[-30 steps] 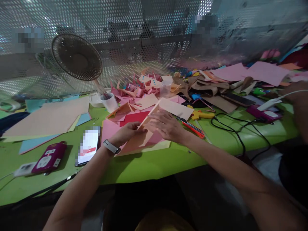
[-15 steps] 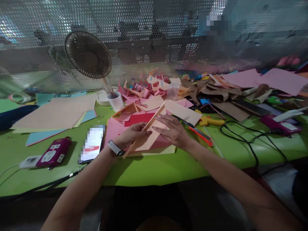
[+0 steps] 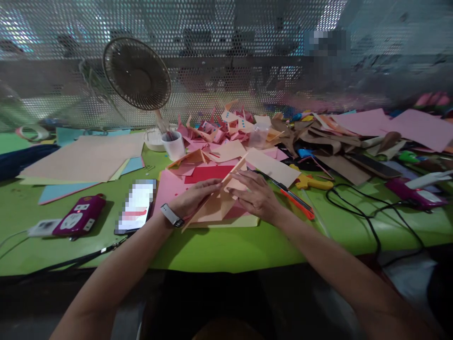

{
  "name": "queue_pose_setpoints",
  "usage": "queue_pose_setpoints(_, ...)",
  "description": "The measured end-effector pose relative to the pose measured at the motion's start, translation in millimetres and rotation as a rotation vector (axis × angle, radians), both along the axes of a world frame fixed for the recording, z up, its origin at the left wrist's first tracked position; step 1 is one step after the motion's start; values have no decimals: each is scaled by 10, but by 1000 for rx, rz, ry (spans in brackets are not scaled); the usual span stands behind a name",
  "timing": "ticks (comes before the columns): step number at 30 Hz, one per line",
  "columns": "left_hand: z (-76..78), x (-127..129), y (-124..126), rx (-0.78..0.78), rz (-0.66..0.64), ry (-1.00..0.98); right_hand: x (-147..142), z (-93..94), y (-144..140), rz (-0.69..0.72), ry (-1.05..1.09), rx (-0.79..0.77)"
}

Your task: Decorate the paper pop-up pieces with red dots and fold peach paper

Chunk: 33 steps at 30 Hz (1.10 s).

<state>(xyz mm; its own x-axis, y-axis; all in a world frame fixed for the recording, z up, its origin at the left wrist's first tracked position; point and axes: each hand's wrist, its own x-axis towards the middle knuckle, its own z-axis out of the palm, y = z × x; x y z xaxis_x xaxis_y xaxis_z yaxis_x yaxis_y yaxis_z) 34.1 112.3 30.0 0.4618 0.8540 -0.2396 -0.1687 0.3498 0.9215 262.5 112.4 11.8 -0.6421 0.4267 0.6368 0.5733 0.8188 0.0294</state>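
Note:
A folded sheet of peach paper stands tilted between my hands, one long edge running diagonally. My left hand pinches it from the left, thumb hidden behind the fold. From the right, my right hand grips the same paper, its fingers bent against the upper part. Beneath lie pink paper, a red piece and a pale yellow sheet. Just right of my right hand are an orange-handled cutter and a yellow glue gun.
A phone and a purple power strip lie left. Behind stand a fan, a white cup and a heap of folded pink paper shapes. Black cables and brown paper scraps lie right.
The peach paper has opened into a bent shape with a visible crease. My left fingers have slid up along its edge and straightened somewhat. The camera view has shifted slightly.

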Motion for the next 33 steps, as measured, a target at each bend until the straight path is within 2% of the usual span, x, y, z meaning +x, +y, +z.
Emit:
queue_pose_setpoints(4,-17,-2,8,11,-79,-10,-5,0,-8,-8,2,-74)
queue_pose_setpoints(12,-85,-17,42,49,-20,6,-21,-8,-44,98,-19,-72)
queue_pose_setpoints(18,-125,-33,47,73,-56,17,-40,-43,-44,28,-73,-72)
queue_pose_setpoints(24,-112,-17,24,113,-86,31,-61,-56,-61,17,-118,-70)
queue_pose_setpoints(33,-73,3,-10,-31,-120,-39,-67,-72,-63,25,-91,-63)
